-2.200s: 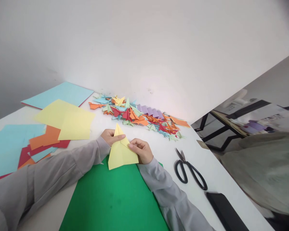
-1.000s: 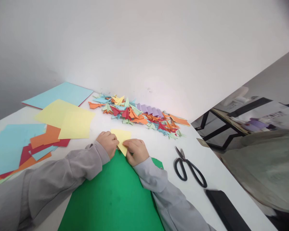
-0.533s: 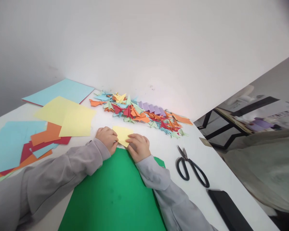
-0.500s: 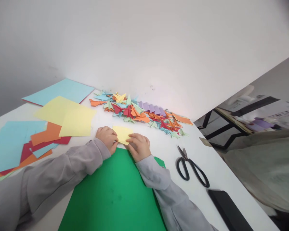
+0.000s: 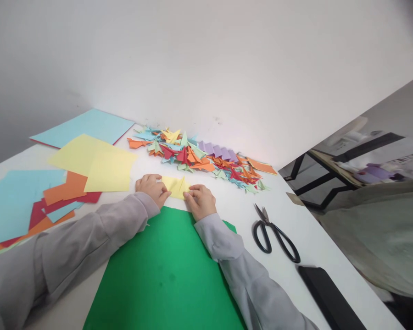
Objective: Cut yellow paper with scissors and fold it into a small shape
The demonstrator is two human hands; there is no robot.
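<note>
Yellow folded paper (image 5: 174, 188) sits mid-view, just past the 12 o'clock edge of the green sheet (image 5: 165, 270); from my remote end I can't tell if it touches the table (image 5: 234, 206). Long axis roughly 9 to 3 o'clock. Left hand (image 5: 150, 187) at 9, right hand (image 5: 203, 201) at 4, each with fingers pinched nearly together on its end. Raised crease (image 5: 181, 186) nearer the right hand, I'd say. Folded paper shapes (image 5: 194, 158) at 1, scissors (image 5: 267, 223) at 4, well apart.
</note>
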